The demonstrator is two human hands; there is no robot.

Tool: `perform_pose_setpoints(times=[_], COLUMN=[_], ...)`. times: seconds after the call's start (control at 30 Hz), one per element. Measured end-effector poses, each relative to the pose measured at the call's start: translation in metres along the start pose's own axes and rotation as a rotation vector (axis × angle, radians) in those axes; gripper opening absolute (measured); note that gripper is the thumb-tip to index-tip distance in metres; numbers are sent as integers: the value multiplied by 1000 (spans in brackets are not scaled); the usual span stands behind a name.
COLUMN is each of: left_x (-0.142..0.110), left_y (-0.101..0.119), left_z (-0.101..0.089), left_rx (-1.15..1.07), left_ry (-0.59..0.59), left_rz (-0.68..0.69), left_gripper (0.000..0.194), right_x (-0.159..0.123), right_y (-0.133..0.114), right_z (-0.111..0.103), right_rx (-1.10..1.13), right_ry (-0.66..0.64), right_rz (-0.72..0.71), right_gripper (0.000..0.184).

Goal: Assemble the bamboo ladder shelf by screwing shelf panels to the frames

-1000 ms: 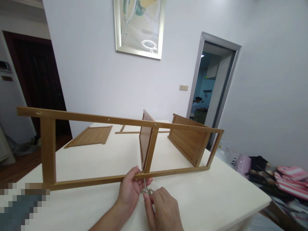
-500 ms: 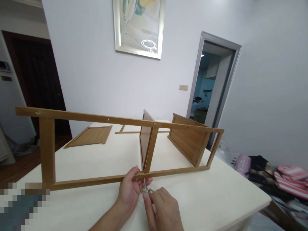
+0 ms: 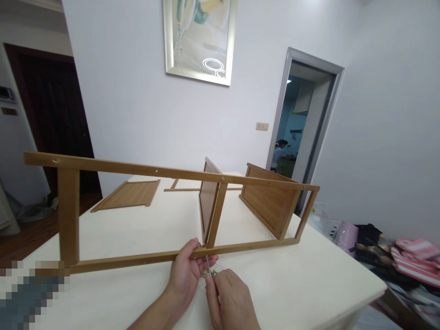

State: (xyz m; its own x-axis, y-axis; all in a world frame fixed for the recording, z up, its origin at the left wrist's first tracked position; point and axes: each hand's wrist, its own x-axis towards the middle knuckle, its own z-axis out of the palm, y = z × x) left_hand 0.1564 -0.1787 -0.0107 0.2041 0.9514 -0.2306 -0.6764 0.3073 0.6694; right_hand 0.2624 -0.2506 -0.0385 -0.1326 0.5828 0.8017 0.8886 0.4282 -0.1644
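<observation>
A wooden side frame (image 3: 137,256) stands on its long edge across the white table, with a middle panel (image 3: 208,201) and an end panel (image 3: 268,199) reaching back from it. My left hand (image 3: 185,272) is closed round its lower rail, by the middle crosspiece. My right hand (image 3: 232,298) pinches a thin metal rod, seemingly a hex key (image 3: 208,265), whose upper end meets the underside of that rail. Its lower end is hidden in my fingers. Behind the rod lie small metal fasteners (image 3: 213,273), partly covered by my right hand.
A loose wooden panel (image 3: 127,195) lies flat at the back left of the white table (image 3: 309,284). Thin wooden strips (image 3: 182,189) lie behind the middle panel. Clothes and bags (image 3: 415,261) are heaped beyond the right edge. A person (image 3: 280,151) is in the far room.
My right hand has shifted slightly and the hex key has tilted a little with it. My left hand keeps its hold, and the wooden frame has stayed in place.
</observation>
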Motion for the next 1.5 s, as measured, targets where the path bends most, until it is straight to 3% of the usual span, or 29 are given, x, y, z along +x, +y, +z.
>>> perform_pose_setpoints(times=[0.1, 0.2, 0.47, 0.6, 1.23, 1.5], left_x=[0, 1, 4, 4, 1, 1], left_y=[0, 0, -3, -2, -1, -2], left_z=[0, -1, -5, -5, -2, -3], left_rx=[-10, -25, -11, -25, -35, -14], left_ry=[-11, -17, -21, -17, -12, -17], left_rz=[-17, -23, -1, -2, -20, -22], left_gripper=[17, 18, 16, 16, 16, 14], right_x=[-1, 0, 5, 7, 8, 9], right_y=[1, 2, -1, -3, -5, -7], right_z=[-4, -6, -9, -13, -12, -8], right_rx=[95, 174, 306, 244, -47, -81], right_ry=[-15, -29, 1, 11, 98, 154], right_rz=[46, 10, -72, -88, -205, -139], right_gripper=[6, 20, 32, 36, 16, 8])
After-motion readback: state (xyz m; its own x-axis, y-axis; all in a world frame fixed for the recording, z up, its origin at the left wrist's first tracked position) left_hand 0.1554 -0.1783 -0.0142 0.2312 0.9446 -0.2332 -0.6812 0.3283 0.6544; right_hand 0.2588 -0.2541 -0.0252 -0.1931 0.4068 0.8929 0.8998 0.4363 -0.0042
